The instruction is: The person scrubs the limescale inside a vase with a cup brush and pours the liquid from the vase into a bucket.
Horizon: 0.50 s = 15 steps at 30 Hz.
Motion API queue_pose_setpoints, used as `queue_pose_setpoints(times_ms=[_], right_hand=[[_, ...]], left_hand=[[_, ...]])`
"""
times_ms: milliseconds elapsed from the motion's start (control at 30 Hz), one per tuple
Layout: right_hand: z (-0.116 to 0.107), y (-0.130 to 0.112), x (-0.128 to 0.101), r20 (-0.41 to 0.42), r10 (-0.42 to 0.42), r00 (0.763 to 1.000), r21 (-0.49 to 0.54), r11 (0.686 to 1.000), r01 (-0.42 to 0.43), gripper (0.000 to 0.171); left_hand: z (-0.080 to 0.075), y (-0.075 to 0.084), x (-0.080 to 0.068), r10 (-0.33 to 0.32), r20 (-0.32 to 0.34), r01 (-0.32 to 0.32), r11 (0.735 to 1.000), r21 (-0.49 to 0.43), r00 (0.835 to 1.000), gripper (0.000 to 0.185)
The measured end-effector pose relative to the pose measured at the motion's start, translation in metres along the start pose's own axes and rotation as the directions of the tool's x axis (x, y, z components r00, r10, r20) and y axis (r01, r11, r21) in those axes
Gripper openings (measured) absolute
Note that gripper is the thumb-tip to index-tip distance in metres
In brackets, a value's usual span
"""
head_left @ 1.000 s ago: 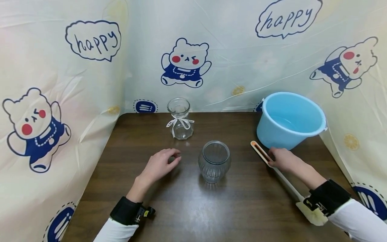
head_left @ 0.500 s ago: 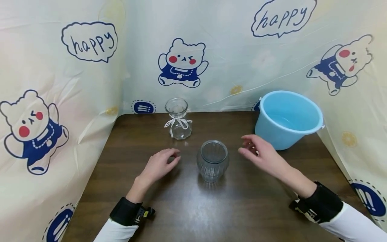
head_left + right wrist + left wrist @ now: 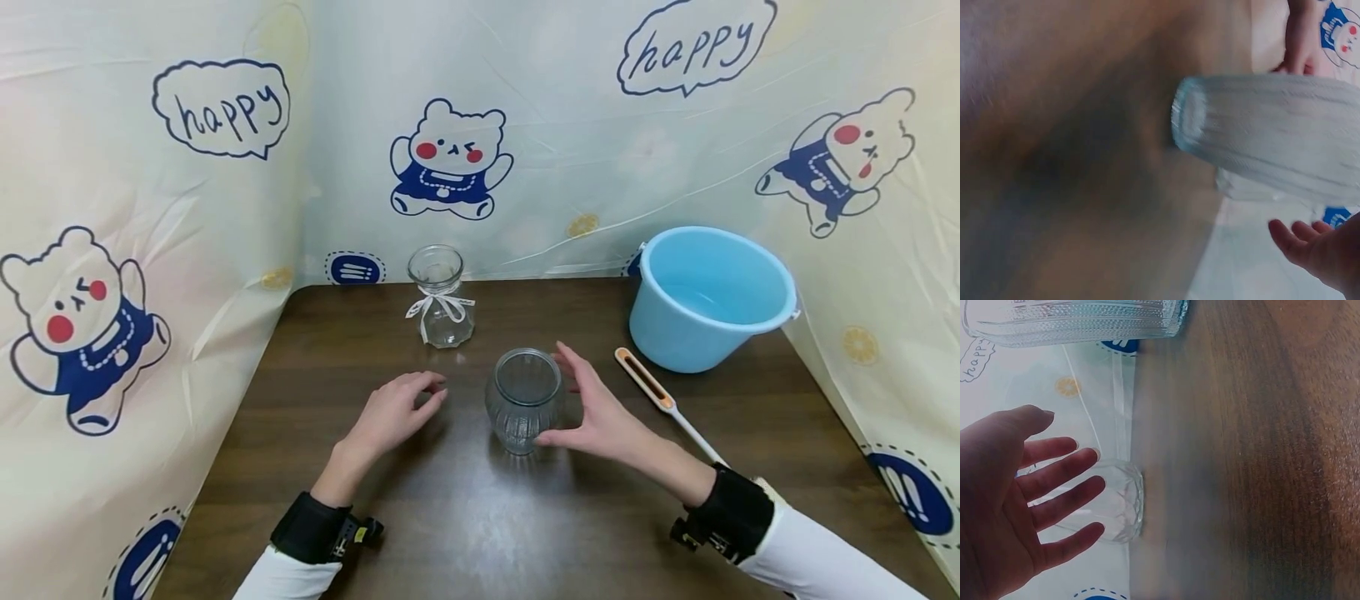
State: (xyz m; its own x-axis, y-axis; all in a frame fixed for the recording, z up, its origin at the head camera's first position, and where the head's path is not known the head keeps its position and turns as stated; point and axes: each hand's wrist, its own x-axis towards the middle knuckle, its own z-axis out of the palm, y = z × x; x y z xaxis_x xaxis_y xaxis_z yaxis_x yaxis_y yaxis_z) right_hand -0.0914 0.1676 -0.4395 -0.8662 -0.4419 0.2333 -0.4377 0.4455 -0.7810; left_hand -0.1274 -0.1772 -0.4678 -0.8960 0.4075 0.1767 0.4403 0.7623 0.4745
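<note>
A ribbed, greyish glass jar [image 3: 522, 412] stands upright in the middle of the wooden table. My right hand [image 3: 603, 421] is spread beside its right side, thumb toward the front and fingers toward the back. In the right wrist view a gap shows between those fingers and the jar [image 3: 1266, 131]. Left of the jar, my left hand [image 3: 393, 408] hovers low over the table with relaxed fingers, holding nothing. A long-handled sponge brush [image 3: 643, 379] with an orange and white grip lies to the right, its sponge end hidden behind my right wrist.
Behind the jar is a clear glass vase [image 3: 448, 325] with a white ribbon bow round its neck. A light blue bucket [image 3: 675, 329] stands at the back right of the table [image 3: 337, 333]. Printed cloth curtains [image 3: 555, 167] enclose the back and sides.
My right hand has let go of the sponge brush's grip and moved left to the jar, its fingers spreading. The left hand has stayed in place.
</note>
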Motion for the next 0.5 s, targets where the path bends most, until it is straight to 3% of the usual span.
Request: queue_pose_setpoints(times_ms=[200, 500], right_hand=[[0.022, 0.013, 0.0, -0.081, -0.012, 0.997, 0.082, 0.996, 0.018, 0.13], [0.038, 0.021, 0.003, -0.103, -0.059, 0.993, 0.13, 0.989, 0.072, 0.134]], left_hand=[[0.001, 0.0, 0.001, -0.035, 0.02, 0.035, 0.999, -0.004, 0.999, 0.035], [0.0, 0.001, -0.001, -0.056, 0.035, 0.057, 0.998, -0.012, 0.998, 0.038]])
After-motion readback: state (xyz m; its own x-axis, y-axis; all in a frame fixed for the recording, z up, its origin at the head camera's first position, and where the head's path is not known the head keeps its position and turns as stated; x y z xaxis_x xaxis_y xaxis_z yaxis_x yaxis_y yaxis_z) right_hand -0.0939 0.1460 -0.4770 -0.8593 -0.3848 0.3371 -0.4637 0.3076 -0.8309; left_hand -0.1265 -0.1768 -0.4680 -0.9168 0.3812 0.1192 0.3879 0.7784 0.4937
